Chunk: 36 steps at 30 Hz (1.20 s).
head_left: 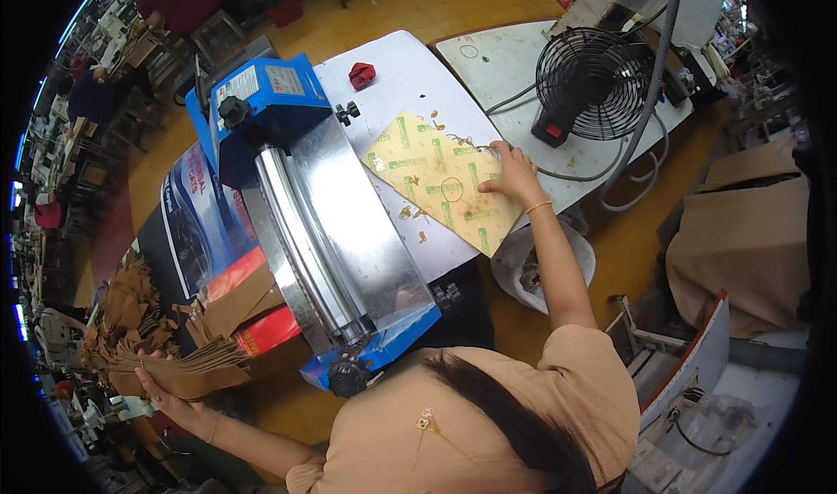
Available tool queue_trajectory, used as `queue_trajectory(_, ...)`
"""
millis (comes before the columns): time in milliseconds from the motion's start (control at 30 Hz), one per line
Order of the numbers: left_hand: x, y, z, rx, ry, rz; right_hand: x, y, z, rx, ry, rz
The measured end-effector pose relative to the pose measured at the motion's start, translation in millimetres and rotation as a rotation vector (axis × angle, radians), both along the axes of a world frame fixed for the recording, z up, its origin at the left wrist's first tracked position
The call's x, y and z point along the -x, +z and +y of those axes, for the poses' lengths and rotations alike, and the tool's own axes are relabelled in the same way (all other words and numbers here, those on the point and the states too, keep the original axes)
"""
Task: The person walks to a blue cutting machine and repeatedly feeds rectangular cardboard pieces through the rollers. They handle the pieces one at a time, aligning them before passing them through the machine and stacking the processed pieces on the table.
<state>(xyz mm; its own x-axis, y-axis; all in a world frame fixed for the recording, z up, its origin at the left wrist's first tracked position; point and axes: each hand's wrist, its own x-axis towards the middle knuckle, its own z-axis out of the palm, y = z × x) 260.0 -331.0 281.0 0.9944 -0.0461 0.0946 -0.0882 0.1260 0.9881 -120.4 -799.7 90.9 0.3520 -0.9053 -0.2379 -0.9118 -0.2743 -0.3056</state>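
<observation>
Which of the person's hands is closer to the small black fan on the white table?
Right. The right hand rests on the yellow cutting mat, just left of the black fan. The left hand holds brown paper pieces far off, beyond the blue roller machine.

a yellow printed sheet lies flat; brown cut pieces stacked, fanned.

Blue roller machine on white counter. Right of machine: right hand flat on yellow printed sheet. Left of machine: left hand gripping stack of brown cut pieces. Beyond the sheet, farther right of machine: black fan.
</observation>
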Motion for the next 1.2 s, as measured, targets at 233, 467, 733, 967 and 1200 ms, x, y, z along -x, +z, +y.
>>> queue_trajectory(233,0,-12,10,0.080,-0.048,0.023,14,42,-32,-0.217,0.086,-0.302)
queue_trajectory(467,-6,-21,8,0.115,-0.079,0.057,3,106,-11,0.336,0.183,-0.449)
queue_trajectory(733,-6,-22,14,0.167,-0.142,0.061,-32,117,11,0.510,0.142,-0.205)
queue_trajectory(967,-5,-20,20,0.093,-0.040,0.031,1,134,39,0.274,0.211,-0.349)
queue_trajectory(1200,-9,-27,12,0.106,-0.129,0.071,9,88,101,-0.102,0.065,-0.490)
